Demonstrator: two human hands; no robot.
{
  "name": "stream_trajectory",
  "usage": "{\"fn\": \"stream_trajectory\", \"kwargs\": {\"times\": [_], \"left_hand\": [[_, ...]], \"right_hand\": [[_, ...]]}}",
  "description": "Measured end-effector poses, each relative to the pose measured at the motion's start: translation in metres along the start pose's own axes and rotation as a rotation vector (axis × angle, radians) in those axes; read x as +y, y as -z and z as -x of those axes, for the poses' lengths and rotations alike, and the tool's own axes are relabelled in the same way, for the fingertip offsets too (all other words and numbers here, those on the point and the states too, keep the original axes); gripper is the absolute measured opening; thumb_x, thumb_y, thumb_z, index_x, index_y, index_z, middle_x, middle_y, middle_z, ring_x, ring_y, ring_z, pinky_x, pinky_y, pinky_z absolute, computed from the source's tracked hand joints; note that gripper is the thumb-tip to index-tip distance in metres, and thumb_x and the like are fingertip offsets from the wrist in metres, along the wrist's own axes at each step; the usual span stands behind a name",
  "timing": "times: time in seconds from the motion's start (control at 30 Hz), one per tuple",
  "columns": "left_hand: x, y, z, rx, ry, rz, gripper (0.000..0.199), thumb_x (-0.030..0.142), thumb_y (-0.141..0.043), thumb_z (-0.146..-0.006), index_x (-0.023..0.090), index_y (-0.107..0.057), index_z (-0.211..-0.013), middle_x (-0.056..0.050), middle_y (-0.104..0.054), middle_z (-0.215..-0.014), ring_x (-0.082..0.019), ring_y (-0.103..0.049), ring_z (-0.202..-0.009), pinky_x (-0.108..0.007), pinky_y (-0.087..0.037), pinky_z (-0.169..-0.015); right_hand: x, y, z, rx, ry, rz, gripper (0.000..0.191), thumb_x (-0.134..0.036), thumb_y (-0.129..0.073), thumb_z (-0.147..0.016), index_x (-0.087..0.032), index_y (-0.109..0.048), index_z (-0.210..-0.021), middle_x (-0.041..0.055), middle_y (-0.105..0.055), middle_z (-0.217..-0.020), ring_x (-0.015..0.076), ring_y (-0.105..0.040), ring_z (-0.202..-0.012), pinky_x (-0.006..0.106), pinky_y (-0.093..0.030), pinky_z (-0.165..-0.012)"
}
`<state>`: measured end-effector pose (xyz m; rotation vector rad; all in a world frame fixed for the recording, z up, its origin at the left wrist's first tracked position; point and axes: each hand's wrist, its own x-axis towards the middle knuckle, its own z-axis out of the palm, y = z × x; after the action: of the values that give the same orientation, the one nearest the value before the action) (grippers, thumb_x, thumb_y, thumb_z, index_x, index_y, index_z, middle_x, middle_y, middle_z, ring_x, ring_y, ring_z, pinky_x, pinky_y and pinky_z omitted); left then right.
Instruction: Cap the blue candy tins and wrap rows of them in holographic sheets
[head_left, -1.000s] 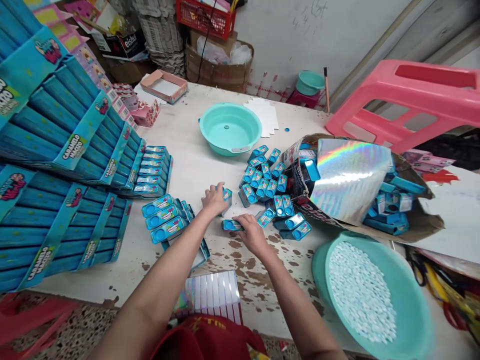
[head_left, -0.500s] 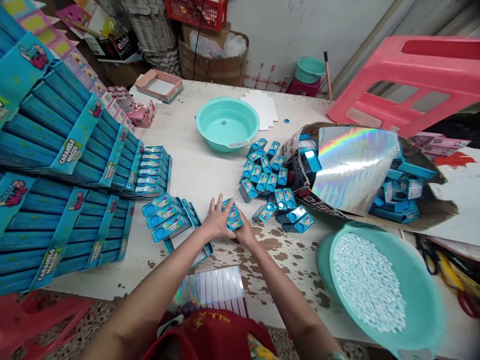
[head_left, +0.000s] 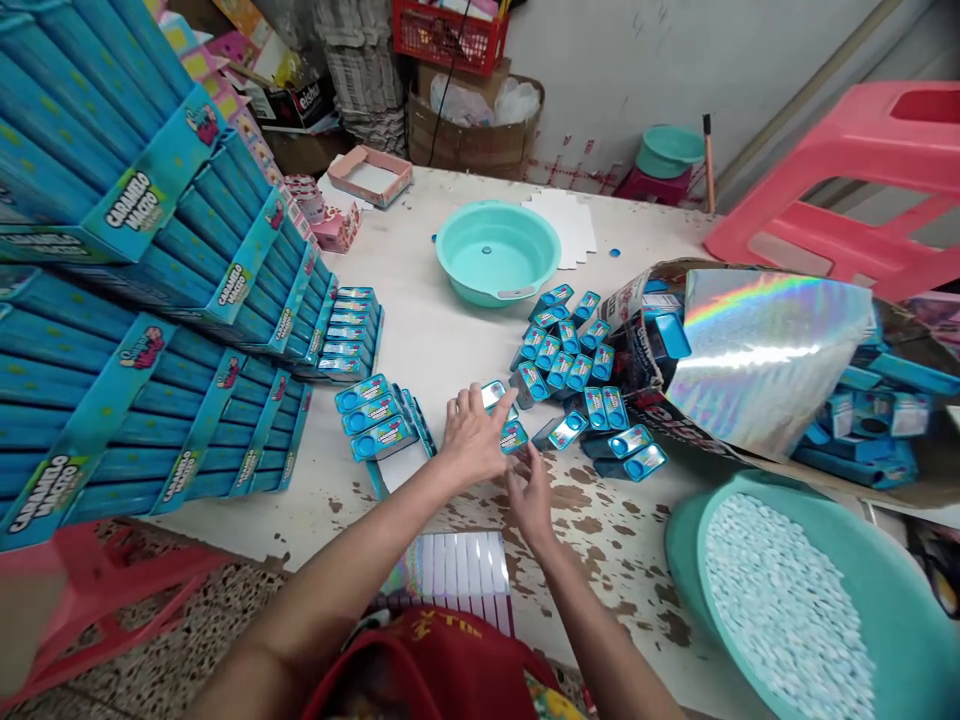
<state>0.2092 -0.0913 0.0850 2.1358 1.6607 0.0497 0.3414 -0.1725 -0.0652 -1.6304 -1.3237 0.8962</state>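
On the table in front of me, small blue candy tins stand in a tight group between my two hands. My left hand wraps the group from the left and over the top, fingers curled at the far side. My right hand presses the near right end with thumb and fingertips; its palm side is partly hidden. Left of them is a blue display box with three upright tins at its far left, and the rest of its white inside shows. Loose tins stand in a cluster to the right.
Filled blue display boxes are stacked at the left. A turquoise basin sits at the back. A carton of tins, partly covered by a shiny sheet, and a tub of pale candies are at the right. A sticker sheet lies at the front edge.
The view has turned left, so everything sits further right. My hands have moved slightly toward the loose cluster, and the group of tins between them looks longer.
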Motion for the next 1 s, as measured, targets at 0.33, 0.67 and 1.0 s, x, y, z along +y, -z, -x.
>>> {"fn": "stream_trajectory", "kwargs": {"times": [0.33, 0.67, 1.0], "left_hand": [[-0.076, 0.069, 0.135, 0.151, 0.028, 0.011, 0.091, 0.047, -0.063, -0.068, 0.029, -0.016, -0.143, -0.011, -0.033, -0.135, -0.031, -0.036, -0.124, -0.044, -0.04, -0.098], [-0.071, 0.02, 0.125, 0.261, 0.084, -0.143, 0.082, 0.034, -0.059, -0.069, 0.024, -0.024, -0.142, -0.015, -0.033, -0.136, -0.036, -0.035, -0.123, -0.05, -0.032, -0.099], [-0.068, 0.008, 0.132, 0.187, 0.075, -0.236, 0.083, 0.033, -0.057, -0.073, 0.02, -0.018, -0.145, -0.015, -0.021, -0.149, -0.036, -0.02, -0.135, -0.053, -0.018, -0.108]], "right_hand": [[-0.081, -0.034, 0.037, -0.439, 0.107, -0.263, 0.04, -0.036, -0.045, -0.09, -0.031, -0.048, -0.13, 0.0034, -0.051, -0.132, 0.0208, -0.045, -0.124, 0.043, -0.036, -0.106], [-0.072, -0.039, 0.041, -0.582, 0.15, -0.274, 0.048, -0.039, -0.029, -0.095, -0.032, -0.027, -0.142, -0.0033, -0.03, -0.148, 0.0176, -0.028, -0.136, 0.042, -0.022, -0.114], [-0.068, -0.042, 0.047, -0.555, 0.171, -0.2, 0.05, -0.035, -0.03, -0.094, -0.03, -0.022, -0.143, -0.0029, -0.027, -0.149, 0.0177, -0.027, -0.136, 0.042, -0.022, -0.114]]}}
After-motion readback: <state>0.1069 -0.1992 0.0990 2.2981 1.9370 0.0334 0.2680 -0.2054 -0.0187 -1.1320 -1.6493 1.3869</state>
